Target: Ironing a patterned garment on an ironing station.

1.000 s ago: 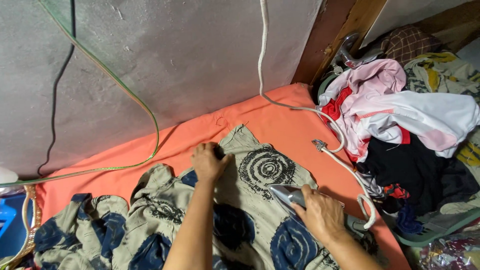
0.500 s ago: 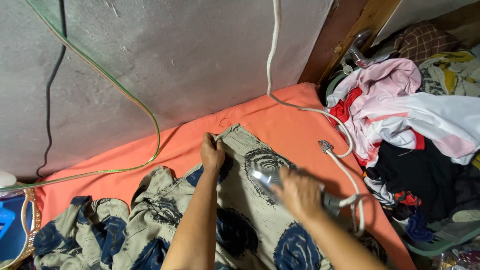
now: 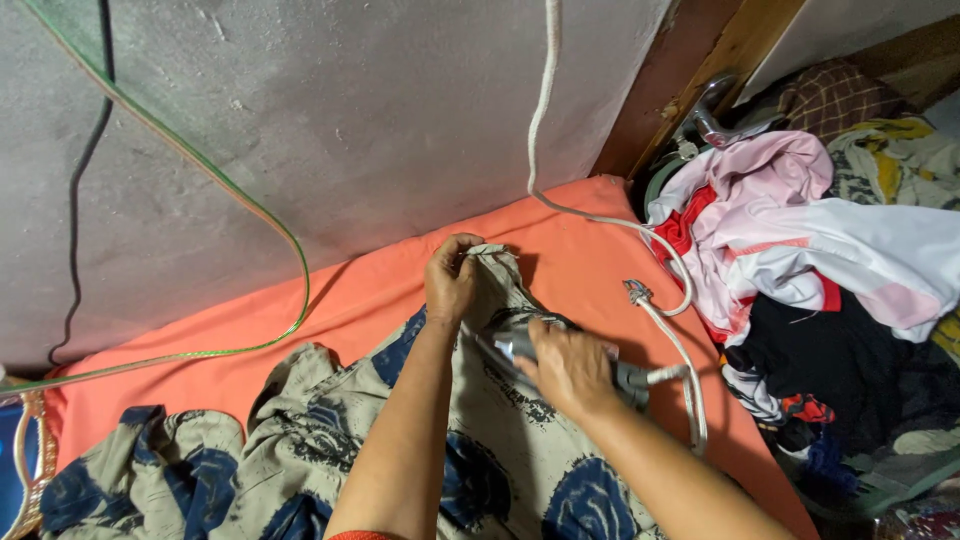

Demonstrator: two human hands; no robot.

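Ironing in hand: left hand [image 3: 452,283] pinches edge of beige, blue-patterned cotton garment [image 3: 300,470]; right hand [image 3: 568,368] grasps grey electric iron [image 3: 520,345] just beside. Next likely calls for taut cloth.

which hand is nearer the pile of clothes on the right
Right. The right hand grips the iron on the patterned cloth, closer to the clothes pile. The left hand pinches the cloth's top edge, farther toward the wall.

Beige garment [image 3: 500,450] with navy swirls, orange cloth [image 3: 330,310], apparently grey iron [image 3: 520,345], white cord [image 3: 545,110].
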